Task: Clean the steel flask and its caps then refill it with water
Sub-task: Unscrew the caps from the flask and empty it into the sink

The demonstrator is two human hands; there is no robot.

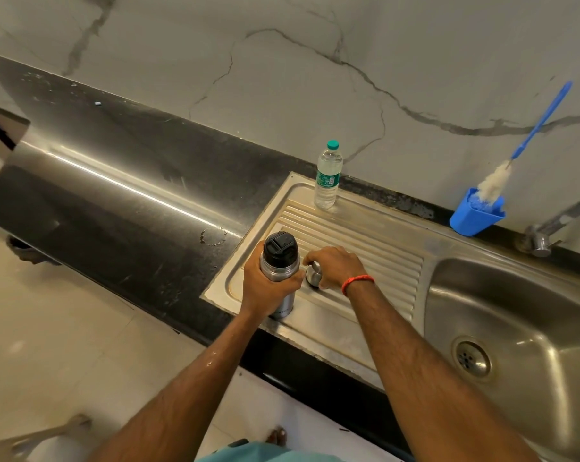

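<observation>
1. Black polished stone table point(132, 181), scuffed, against a veined marble wall point(282, 61); ribbed steel drainboard point(365, 235) beside a round-cornered basin point(515, 311).
2. Steel flask point(278, 261), cylindrical, with black plastic stopper point(280, 245), upright over the drainboard's left end. Left hand point(265, 288) grips its body with fingers point(290, 285) wrapped round; whether the base rests cannot be told.
3. Steel cap point(313, 277), domed, on the drainboard just beside the flask, mostly hidden under the right hand point(335, 265), fingers curled over it.
4. Clear plastic bottle point(328, 176), green lid.
5. Blue cup point(476, 213) holding a bristled brush point(535, 128).
6. Tap point(548, 228), cut off at the frame edge.
</observation>
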